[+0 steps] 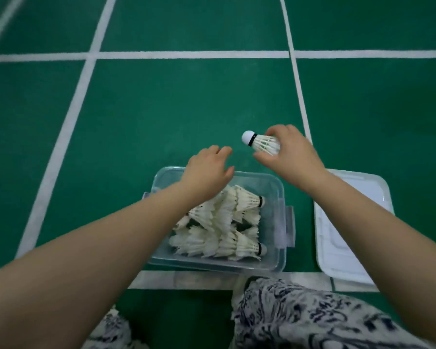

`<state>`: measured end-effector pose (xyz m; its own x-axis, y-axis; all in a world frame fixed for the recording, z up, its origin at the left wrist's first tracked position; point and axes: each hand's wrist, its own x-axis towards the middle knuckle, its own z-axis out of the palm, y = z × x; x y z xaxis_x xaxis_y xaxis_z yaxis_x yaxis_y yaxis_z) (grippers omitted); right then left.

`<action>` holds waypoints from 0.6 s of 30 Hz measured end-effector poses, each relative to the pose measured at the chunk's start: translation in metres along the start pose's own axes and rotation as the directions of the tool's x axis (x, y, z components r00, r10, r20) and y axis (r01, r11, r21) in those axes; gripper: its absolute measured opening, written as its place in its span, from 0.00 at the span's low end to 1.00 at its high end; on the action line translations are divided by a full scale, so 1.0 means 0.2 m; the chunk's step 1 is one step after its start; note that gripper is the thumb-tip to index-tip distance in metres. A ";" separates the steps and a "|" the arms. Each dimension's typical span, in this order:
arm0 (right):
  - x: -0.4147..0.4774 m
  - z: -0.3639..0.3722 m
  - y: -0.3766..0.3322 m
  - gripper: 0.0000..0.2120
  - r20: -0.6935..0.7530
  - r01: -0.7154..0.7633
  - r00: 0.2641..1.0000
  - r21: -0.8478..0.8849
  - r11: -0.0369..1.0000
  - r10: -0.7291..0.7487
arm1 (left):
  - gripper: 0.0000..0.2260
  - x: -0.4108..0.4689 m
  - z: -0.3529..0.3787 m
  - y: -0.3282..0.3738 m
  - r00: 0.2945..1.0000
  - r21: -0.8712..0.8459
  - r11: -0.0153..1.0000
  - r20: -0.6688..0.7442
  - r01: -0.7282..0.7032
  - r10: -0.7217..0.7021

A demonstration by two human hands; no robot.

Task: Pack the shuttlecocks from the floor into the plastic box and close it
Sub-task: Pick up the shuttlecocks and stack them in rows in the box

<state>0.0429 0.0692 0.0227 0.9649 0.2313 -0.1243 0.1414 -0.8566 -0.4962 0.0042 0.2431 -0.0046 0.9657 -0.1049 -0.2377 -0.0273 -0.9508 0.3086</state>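
The right hand (291, 157) grips one white feather shuttlecock (264, 144) by its skirt, with the fingers over the top of the feathers and the thumb beneath. The shuttlecock lies roughly level, its cork (248, 137) pointing toward the person's left, and it is held above the floor just beyond the far right corner of the plastic box (280, 197). The left hand (207, 172) holds nothing; its fingers are relaxed and slightly spread, and it hovers over the far left part of the box rim. The two hands are near each other but apart, with the cork between them. The box is clear, rectangular and uncovered, and it stands on the floor directly in front of the person. It contains the packed shuttlecocks (222, 222), a pile lying on their sides, with two black-banded corks visible toward the right wall. A latch flap (290, 227) projects from the right wall. The lid (350, 217), pale and translucent, lies flat on the floor just to the right of the box, not touching it. The floor (161, 109) is a green court marked with white lines (186, 54); one line passes under the near edge of the box. A dark-and-white patterned garment (312, 321) covers the person's legs at the bottom of the view.
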 end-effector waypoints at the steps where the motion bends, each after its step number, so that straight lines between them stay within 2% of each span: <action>1: -0.07 0.03 -0.04 0.24 0.036 0.020 0.999 -0.012 1.000 -0.020 | 0.19 -0.05 0.01 -0.02 1.000 0.003 1.000 0.006 -0.002 0.002; 7: -0.32 0.12 -0.07 0.19 0.166 0.122 0.984 -0.332 0.935 -0.069 | 0.19 -0.25 0.11 -0.06 0.998 -0.009 1.000 -0.055 0.021 -0.021; 10: -0.38 0.18 -0.03 0.16 0.231 0.186 0.968 -0.416 0.890 -0.094 | 0.19 -0.30 0.16 -0.06 0.998 -0.011 1.000 -0.058 0.011 -0.012; 13: -0.41 0.22 0.00 0.16 0.259 0.216 0.960 -0.437 0.873 -0.108 | 0.20 -0.32 0.21 -0.05 0.999 0.002 0.999 -0.032 -0.037 0.037; 16: -0.42 0.25 -0.01 0.17 0.290 0.239 0.949 -0.396 0.887 -0.126 | 0.29 -0.35 0.25 -0.04 0.997 0.022 0.996 0.004 -0.082 0.082; 18: -0.42 0.28 -0.03 0.18 0.293 0.249 0.945 -0.348 0.904 -0.147 | 0.31 -0.36 0.27 -0.04 0.997 0.006 0.997 -0.002 -0.077 0.077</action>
<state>-0.0520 0.0804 -0.0125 0.8259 0.4796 -0.2965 0.4447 -0.8773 -0.1805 -0.0793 0.2427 -0.0395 0.9611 -0.1774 -0.2118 -0.1032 -0.9416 0.3205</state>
